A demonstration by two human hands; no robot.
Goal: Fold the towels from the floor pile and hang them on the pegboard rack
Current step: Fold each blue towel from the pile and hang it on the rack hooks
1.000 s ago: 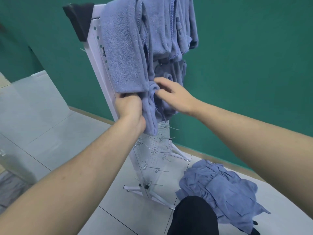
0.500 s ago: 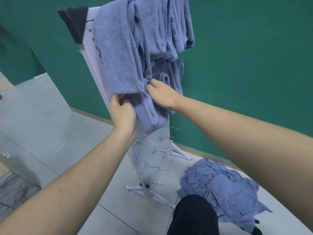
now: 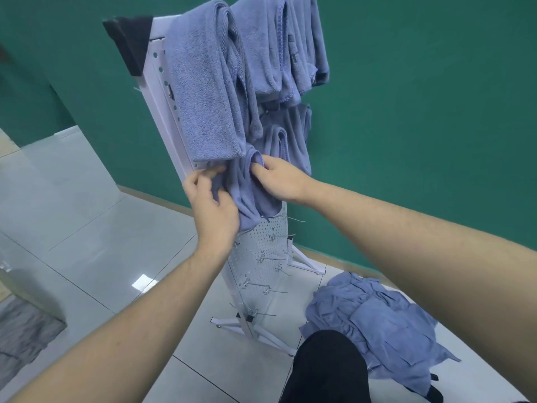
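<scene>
A white pegboard rack (image 3: 263,251) stands on the tiled floor against a green wall. Several folded blue towels (image 3: 203,91) hang over its upper part. Just below them hangs another folded blue towel (image 3: 247,193), and both my hands are on it. My left hand (image 3: 210,205) pinches its left edge, fingers curled on the cloth. My right hand (image 3: 279,181) grips its top fold near the board. A pile of blue towels (image 3: 374,324) lies on the floor at the rack's right foot.
Bare metal hooks (image 3: 267,286) stick out of the lower half of the board. The rack's white feet (image 3: 261,333) spread over the floor. A black foam corner (image 3: 130,42) caps the rack's top left. My dark-clothed leg (image 3: 322,370) is at the bottom.
My left hand has opened its fist and shifted to the towel's left edge. My right hand has slid onto the top fold. The towel now hangs lower and flatter against the board.
</scene>
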